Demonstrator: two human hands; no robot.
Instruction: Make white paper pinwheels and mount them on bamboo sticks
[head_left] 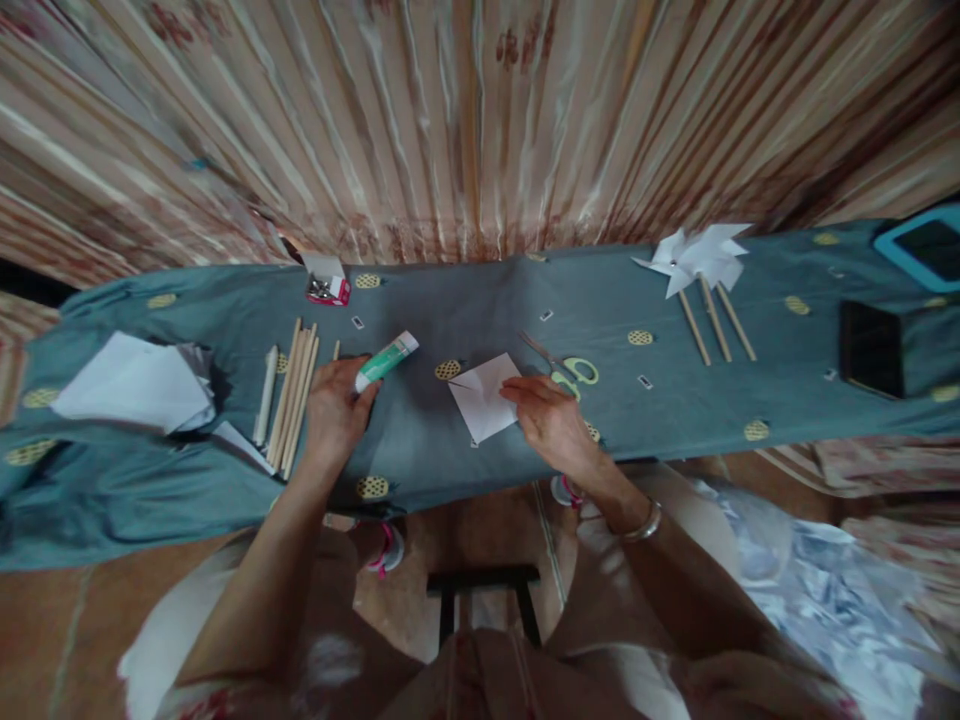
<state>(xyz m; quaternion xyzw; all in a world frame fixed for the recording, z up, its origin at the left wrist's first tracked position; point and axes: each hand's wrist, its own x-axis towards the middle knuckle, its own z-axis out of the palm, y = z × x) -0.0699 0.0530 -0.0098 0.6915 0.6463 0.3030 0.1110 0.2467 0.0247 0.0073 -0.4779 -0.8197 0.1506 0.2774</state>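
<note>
My left hand is closed around a green-and-white tube, probably glue, held tilted up to the right above the cloth. To its right lies a white folded paper square, turned cornerwise, with a slit or fold line at its left corner. My right hand has its fingers together on the right corner of this paper; the thumb is mostly hidden. Just beyond that hand, scissors with yellow-green handles lie with their blades pointing up and left.
Left of my hands lie wooden sticks, a white rolled stick, a stack of white paper and a small open red-and-white box of metal pieces. Rightward are white paper pinwheels on sticks, a dark phone and a blue-framed device.
</note>
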